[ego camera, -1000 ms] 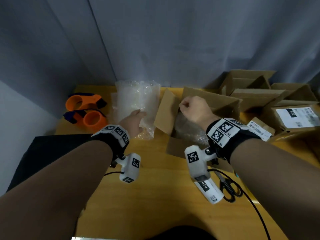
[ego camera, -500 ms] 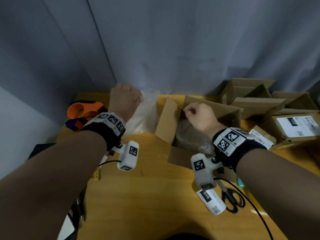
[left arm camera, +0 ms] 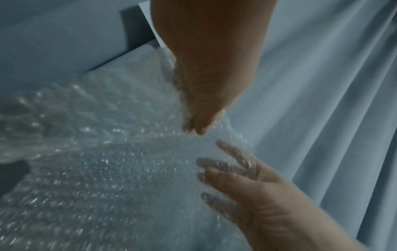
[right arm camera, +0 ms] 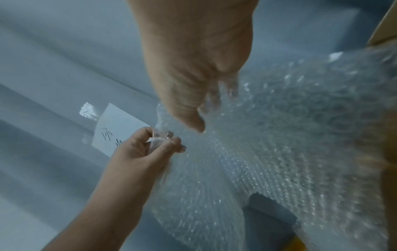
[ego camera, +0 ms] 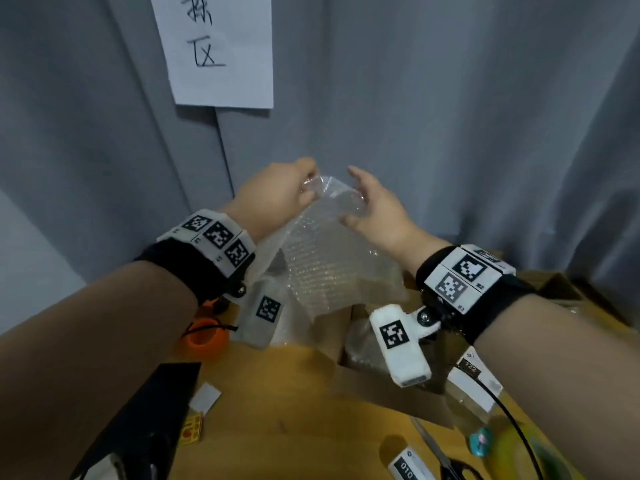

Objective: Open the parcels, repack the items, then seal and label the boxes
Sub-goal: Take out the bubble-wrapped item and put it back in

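A clear bubble wrap sheet (ego camera: 329,265) hangs in the air in front of the grey curtain. My left hand (ego camera: 308,183) pinches its top corner between thumb and fingers, as the right wrist view shows (right arm camera: 167,139). My right hand (ego camera: 363,202) is at the sheet's upper right edge. Its spread, straight fingers (left arm camera: 227,163) lie behind the plastic and its thumb sits in front. Below the sheet an open cardboard box (ego camera: 381,393) stands on the wooden table with a wrapped item inside, partly hidden by my right wrist.
An orange tape dispenser (ego camera: 204,337) lies at the left, a black mat (ego camera: 149,420) nearer me. Scissors (ego camera: 446,459), a white label (ego camera: 408,469), a tape roll (ego camera: 519,452) and a labelled parcel (ego camera: 474,379) lie at the right. A paper sign (ego camera: 214,46) hangs on the curtain.
My left hand lifted the bubble wrap off the table to chest height. My right hand left the box flap and rose to the sheet's edge. The view tilted upward.
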Available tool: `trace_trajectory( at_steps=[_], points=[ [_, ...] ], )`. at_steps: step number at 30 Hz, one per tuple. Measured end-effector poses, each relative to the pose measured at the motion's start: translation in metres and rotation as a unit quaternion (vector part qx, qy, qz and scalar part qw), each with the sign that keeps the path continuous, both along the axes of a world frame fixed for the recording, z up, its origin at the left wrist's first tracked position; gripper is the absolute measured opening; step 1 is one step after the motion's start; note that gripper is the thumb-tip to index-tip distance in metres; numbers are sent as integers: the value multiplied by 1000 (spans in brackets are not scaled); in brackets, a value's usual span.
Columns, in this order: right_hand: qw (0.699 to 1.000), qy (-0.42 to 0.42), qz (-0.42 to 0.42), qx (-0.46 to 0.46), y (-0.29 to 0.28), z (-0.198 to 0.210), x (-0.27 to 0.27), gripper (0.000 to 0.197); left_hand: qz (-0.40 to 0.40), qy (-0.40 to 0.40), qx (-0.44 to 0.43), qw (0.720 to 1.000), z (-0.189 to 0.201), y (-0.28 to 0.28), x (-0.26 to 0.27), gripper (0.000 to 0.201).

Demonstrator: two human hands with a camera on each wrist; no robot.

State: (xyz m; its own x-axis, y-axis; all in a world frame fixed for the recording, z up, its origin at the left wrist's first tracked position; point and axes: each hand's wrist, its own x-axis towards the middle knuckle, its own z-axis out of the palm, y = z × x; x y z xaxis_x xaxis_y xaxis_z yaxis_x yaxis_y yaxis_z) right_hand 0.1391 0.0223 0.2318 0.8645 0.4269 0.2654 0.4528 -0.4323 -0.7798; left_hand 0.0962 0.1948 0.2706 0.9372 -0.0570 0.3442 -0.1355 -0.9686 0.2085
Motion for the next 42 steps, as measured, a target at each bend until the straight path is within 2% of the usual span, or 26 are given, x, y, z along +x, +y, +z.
trace_trajectory(
  at_steps=[2,3,4,6,8,11,13,16,18,20,21,23,25,27,28,29,30,32,33,35,37,39,40,42],
  points=[
    [996,-58,-48,-54,-10,8,9,31,-40,6,13,999,10,-8,-4,28],
    [994,-59,-65,-71,-16,11,12,17,-44,-2,36,998,15,-11,-6,29],
    [994,-48,-78,-68,-22,14,13,12,-38,-16,61,997,18,-13,-7,31],
    [994,-8,-109,-12,-34,20,11,18,-12,-52,85,995,22,-14,-8,34],
    [989,44,-132,57,-47,25,6,26,24,-85,36,995,23,-13,-10,36],
    [980,103,-120,124,-63,28,-7,32,54,-130,-53,989,17,-15,-13,40],
    [977,123,-108,140,-68,25,-12,29,44,-116,-93,988,11,-26,-16,46],
    [958,143,-117,219,-72,20,-17,27,69,-21,-162,984,-8,-39,-15,69],
    [928,165,-128,309,-78,19,-20,23,102,78,-245,961,-32,-35,-10,97],
    [899,196,-140,366,-88,19,-25,31,110,169,-331,922,-53,-33,-12,124],
    [893,208,-147,372,-95,19,-27,30,119,210,-374,896,-62,-34,-15,125],
    [883,225,-186,367,-106,17,-30,27,139,277,-445,841,-74,-42,-22,103],
    [881,230,-195,366,-115,11,-27,29,130,297,-491,809,-80,-48,-25,92],
    [874,249,-188,372,-120,3,-22,41,104,251,-517,812,-81,-50,-21,75],
    [872,251,-201,369,-120,-1,-21,43,82,209,-542,810,-80,-51,-19,52],
    [880,252,-211,344,-118,-2,-23,39,73,167,-565,805,-79,-51,-16,31],
    [887,247,-222,321,-117,-6,-23,32,77,121,-574,806,-77,-49,-14,21],
    [887,230,-252,311,-119,-19,-16,20,102,44,-568,816,-74,-43,-11,22],
    [885,224,-268,309,-122,-25,-13,24,114,9,-556,823,-74,-38,-8,29],
    [891,209,-304,264,-126,-32,-11,30,113,-24,-506,855,-73,-30,-9,30],
    [910,184,-297,222,-128,-38,-11,26,76,-28,-448,891,-72,-27,-12,22],
    [929,160,-279,183,-128,-42,-9,30,31,-13,-406,913,-69,-32,-16,10],
    [937,156,-264,165,-128,-42,-10,35,13,5,-388,922,-68,-34,-18,11],
    [947,167,-239,136,-130,-42,-9,39,-5,74,-336,939,-68,-34,-20,40]
  ],
)
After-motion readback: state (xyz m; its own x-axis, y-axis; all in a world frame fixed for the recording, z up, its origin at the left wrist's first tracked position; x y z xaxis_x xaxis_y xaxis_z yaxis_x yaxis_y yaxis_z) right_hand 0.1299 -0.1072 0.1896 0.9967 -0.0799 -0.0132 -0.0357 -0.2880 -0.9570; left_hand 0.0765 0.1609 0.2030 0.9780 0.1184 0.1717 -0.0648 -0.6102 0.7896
